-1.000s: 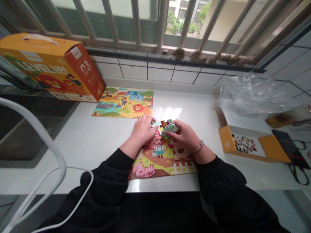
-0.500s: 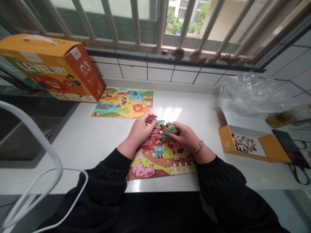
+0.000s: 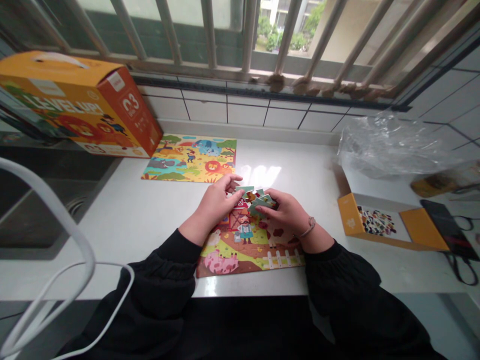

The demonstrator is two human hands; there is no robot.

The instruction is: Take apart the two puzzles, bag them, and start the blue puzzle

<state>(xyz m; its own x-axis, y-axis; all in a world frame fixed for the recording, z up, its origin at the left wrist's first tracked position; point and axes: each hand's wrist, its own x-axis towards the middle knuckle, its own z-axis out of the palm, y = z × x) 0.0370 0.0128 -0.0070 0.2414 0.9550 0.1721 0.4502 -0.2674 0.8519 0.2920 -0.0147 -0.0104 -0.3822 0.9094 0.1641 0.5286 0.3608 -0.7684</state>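
Note:
A farm-scene jigsaw puzzle (image 3: pixel 249 247) lies on the white counter (image 3: pixel 150 215) in front of me. Over its far edge my left hand (image 3: pixel 217 202) pinches a light blue-green puzzle piece (image 3: pixel 245 189) between fingertips. My right hand (image 3: pixel 287 210) is closed on a small stack of puzzle pieces (image 3: pixel 264 200), held just above the puzzle. The two hands nearly meet at the pieces. Black sleeves cover both arms.
A finished safari puzzle (image 3: pixel 191 159) lies further back. An orange puzzle box (image 3: pixel 75 105) stands at the back left. To the right are a small open orange box (image 3: pixel 378 222), crumpled clear plastic (image 3: pixel 390 145) and a black strap (image 3: pixel 450 235). A white cable (image 3: pixel 56 280) loops at left.
My left hand's fingers lifted and stretched out a little over the light piece. The right hand stayed in place with its pieces.

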